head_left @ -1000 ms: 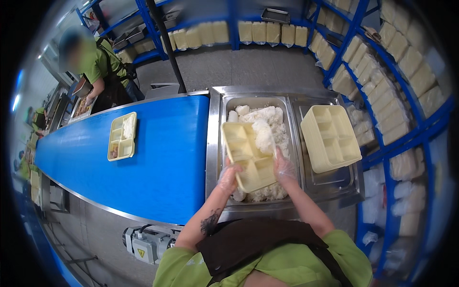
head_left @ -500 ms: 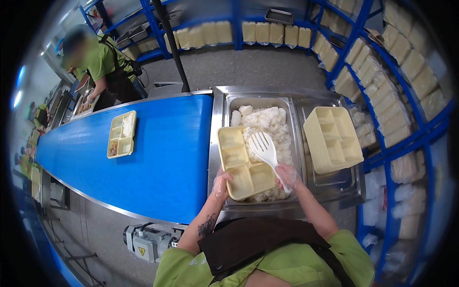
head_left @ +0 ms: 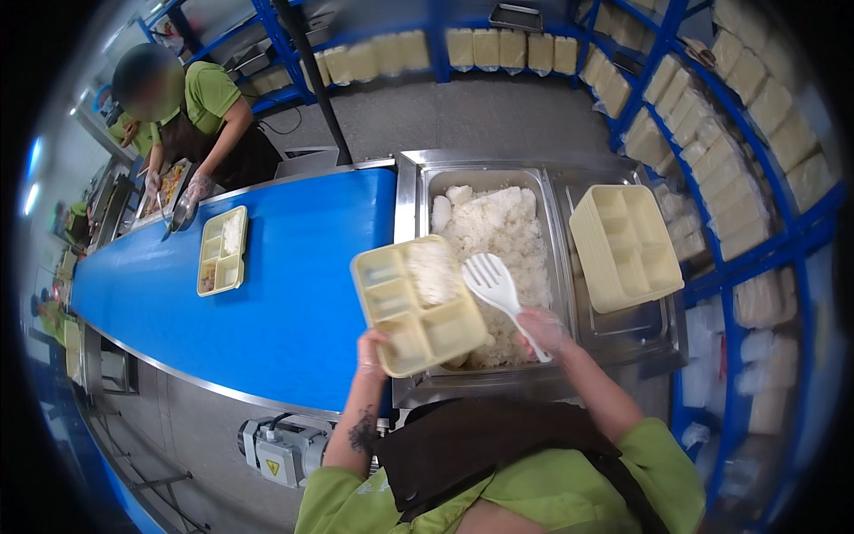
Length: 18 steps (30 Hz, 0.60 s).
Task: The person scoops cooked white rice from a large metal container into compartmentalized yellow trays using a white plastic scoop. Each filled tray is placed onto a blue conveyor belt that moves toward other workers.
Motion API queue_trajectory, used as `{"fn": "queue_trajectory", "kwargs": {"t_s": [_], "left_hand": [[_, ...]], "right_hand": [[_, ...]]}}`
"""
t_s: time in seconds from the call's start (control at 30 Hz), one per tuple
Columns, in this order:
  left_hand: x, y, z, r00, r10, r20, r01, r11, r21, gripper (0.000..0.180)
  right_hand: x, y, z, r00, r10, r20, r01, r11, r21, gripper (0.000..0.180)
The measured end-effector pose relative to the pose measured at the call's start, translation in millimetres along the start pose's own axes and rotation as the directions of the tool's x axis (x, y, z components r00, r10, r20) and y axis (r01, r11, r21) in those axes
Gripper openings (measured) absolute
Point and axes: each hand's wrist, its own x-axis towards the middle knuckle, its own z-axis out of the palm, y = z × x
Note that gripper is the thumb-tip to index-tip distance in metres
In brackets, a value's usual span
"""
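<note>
Tray and scoop, one to each of my hands

Left hand: closed on the near left corner of the tray, thumb over the rim.
Right hand: in a clear glove, gripping the handle of the scoop.

Tray: pale yellow, divided, turned at a slant; held over the join between belt and pan. White rice in its far right compartment; the other compartments bare. Whether its underside touches anything, I cannot tell.

Scoop: white, slotted head, over the pan, just beside the tray's right edge. Contact between the two: cannot tell.

Pan: steel, rectangular, set in the steel surface, filled with loose and clumped rice.

Stack of trays: pale yellow, nested, on the surface to the right of the pan.

Belt: blue, running off to my left. On it, one second tray, well apart from mine, with rice in the far right compartment and brownish food in the near left one.

Co-worker: green top, dark apron, across the belt at far left; gloved hand at a metal bowl.

Motor: grey, yellow warning label, below the belt's near edge.

Shelves: blue, behind and to the right, bearing cream-coloured packs.
</note>
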Motion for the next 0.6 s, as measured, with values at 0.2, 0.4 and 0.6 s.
{"fn": "queue_trajectory", "kwargs": {"t_s": [0.2, 0.4, 0.6], "left_hand": [[41, 85, -111, 0.979, 0.201, 0.021, -0.201, 0.980, -0.007, 0.043], [40, 133, -76, 0.331, 0.896, 0.295, 0.053, -0.329, 0.943, 0.038], [-41, 66, -30, 0.700, 0.652, 0.292, -0.167, -0.249, 0.954, 0.041]], "right_hand": [[-43, 46, -34, 0.962, 0.140, -0.236, -0.151, 0.988, -0.032, 0.025], [17, 91, -46, 0.943, 0.107, -0.314, -0.064, 0.988, 0.143, 0.015], [103, 56, -23, 0.933, -0.097, -0.348, 0.088, 0.995, -0.040, 0.014]]}}
